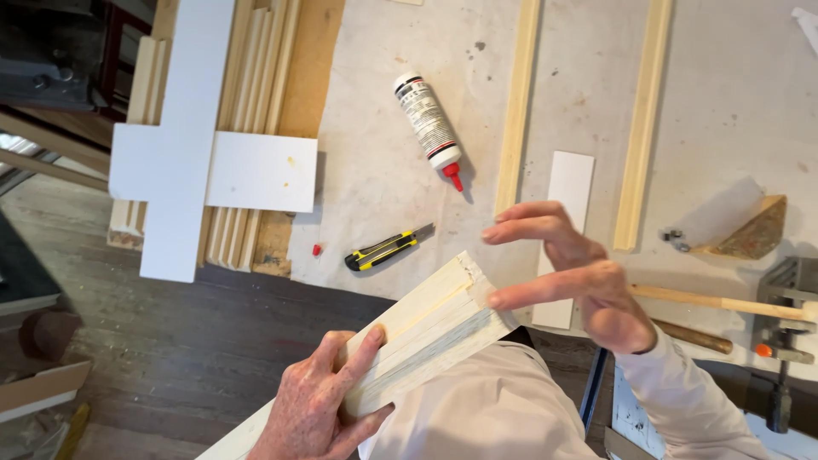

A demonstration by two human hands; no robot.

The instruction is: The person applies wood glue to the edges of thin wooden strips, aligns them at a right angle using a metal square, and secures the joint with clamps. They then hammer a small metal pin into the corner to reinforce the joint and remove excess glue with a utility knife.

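My left hand (319, 396) grips a pale moulded wooden strip (430, 328) near the bottom centre, thumb on its top face. The strip slants up to the right, its cut end towards the table. My right hand (575, 277) hovers at that end with fingers spread and holds nothing; one fingertip touches the strip's end. On the table beyond lie a white glue bottle with a red tip (429, 125) and a yellow-and-black utility knife (385, 249).
Two long pale wood strips (517, 111) (643, 119) lie on the worktable (375, 170) with a small white panel (567, 204) between them. White boards (183, 145) rest on stacked mouldings at left. A wooden wedge (754, 232), hammer handle (716, 301) and clamp (784, 336) sit at right.
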